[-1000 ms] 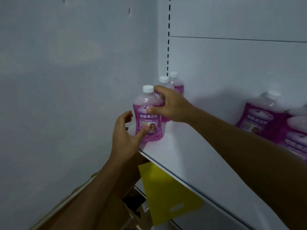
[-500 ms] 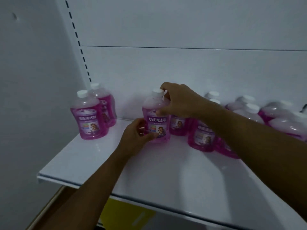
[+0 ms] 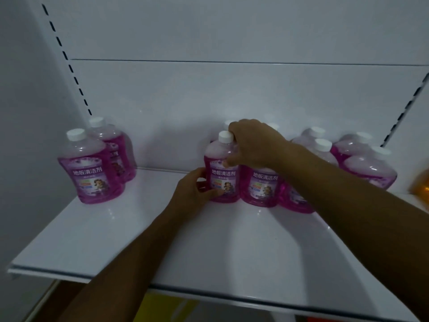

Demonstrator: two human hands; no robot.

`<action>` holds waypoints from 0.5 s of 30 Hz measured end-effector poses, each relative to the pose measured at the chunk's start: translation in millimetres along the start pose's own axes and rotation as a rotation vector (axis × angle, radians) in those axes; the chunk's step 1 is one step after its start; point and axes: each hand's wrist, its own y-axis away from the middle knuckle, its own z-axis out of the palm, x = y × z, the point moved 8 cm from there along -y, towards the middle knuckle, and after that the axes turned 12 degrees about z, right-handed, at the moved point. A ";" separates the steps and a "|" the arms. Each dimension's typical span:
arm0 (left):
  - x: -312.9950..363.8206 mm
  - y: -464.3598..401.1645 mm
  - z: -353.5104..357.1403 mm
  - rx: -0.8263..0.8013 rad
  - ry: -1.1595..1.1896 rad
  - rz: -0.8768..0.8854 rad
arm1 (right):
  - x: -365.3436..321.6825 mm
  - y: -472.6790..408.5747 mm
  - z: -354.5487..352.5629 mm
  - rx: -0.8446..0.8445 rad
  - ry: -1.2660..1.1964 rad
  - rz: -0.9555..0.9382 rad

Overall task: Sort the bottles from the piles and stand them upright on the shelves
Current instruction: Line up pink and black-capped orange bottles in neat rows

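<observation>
Pink liquid is showing through the bottle (image 3: 222, 169) that both hands are steadying upright on the white shelf (image 3: 130, 231), just left of, and apparently touching, a standing neighbour bottle (image 3: 262, 187) with the same label. The right hand (image 3: 250, 145) is reaching over from above, its fingers (image 3: 232, 159) curling round the bottle's neck and shoulder just beside the white cap (image 3: 225, 136). The left hand (image 3: 192, 194) is gripping the lower body from the left side, thumb lying across the foot of the label, the other fingers wrapping round behind where they are hidden. The bottle's base seems to be sitting on the shelf, though the left hand is covering part of it, so full contact cannot be confirmed.

As for progress, a good part of this shelf is looking done. A pair of bottles (image 3: 92, 168) is standing upright at the far left, one behind the other, well apart from the held one. To the right, a cluster of bottles (image 3: 369, 166) is filling the back of the shelf, partly hidden by the right forearm; those farthest right are looking tilted or blurred, so whether all are standing straight cannot be told. An orange thing (image 3: 421, 184) is peeking in at the right edge, too cut off to identify.

What is left, by judgement: releasing this bottle once it is squared up, filling the open gap between the left pair and the middle group, and fetching more from the piles, which are not in view.
</observation>
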 end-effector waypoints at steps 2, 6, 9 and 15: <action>-0.5 1.9 0.4 0.005 -0.011 -0.005 | -1.4 1.7 1.2 0.021 0.013 -0.002; -0.1 4.5 1.0 0.005 -0.021 -0.019 | -8.1 4.5 2.1 0.062 0.096 -0.005; 2.5 6.7 2.5 0.003 -0.048 -0.032 | -9.6 4.9 0.7 0.052 0.097 -0.005; 3.6 11.4 2.8 0.024 -0.072 -0.049 | -11.3 7.1 -2.4 0.066 0.094 -0.025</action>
